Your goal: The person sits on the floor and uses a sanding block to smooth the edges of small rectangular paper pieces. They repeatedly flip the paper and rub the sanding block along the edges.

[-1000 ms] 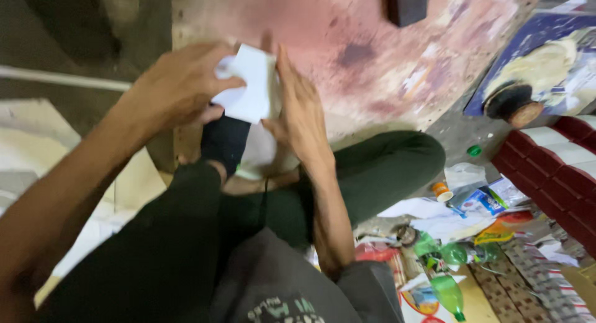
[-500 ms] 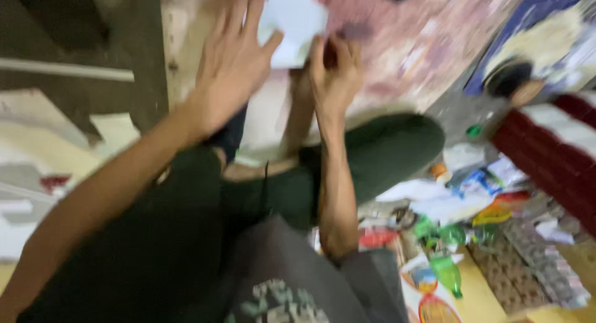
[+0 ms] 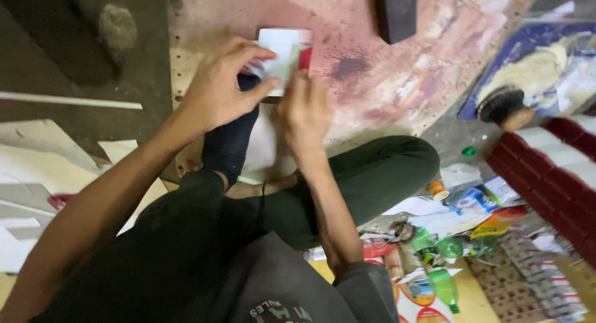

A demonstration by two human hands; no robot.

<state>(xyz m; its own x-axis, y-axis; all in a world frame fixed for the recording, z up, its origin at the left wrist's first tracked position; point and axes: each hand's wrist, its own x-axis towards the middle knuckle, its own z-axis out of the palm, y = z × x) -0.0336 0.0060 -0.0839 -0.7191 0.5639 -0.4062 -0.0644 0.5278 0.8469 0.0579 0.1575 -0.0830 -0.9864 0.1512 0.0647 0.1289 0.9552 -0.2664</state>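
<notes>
Worn, pink-stained board [image 3: 397, 81] covers the floor ahead of a person sitting cross-legged in dark green trousers, and everything else is placed from it. Held up over the near edge of that board is a small white card [image 3: 280, 53] with a red strip along its right side. The left hand [image 3: 217, 90] is curled around the card's left edge, thumb and fingers pinching it. The right hand [image 3: 304, 109] is just below and right of the card, its fingers bent up against the lower edge by the red strip; how firmly it grips cannot be told. Both hands touch the card, close together.

At the board's far edge a dark block [image 3: 397, 13] stands. Left of the board lie a thin white rod [image 3: 68, 101] and pale sheets [image 3: 37, 168] on dark floor. Right of the board are a blue printed sheet [image 3: 546, 62] and a stack of red-and-white packs [image 3: 559, 155]. Near the knee, right of the board's near edge, sit green plastic bottles [image 3: 434, 261], a green cap [image 3: 469, 152], white papers [image 3: 434, 211] and colourful wrappers [image 3: 490, 217]
</notes>
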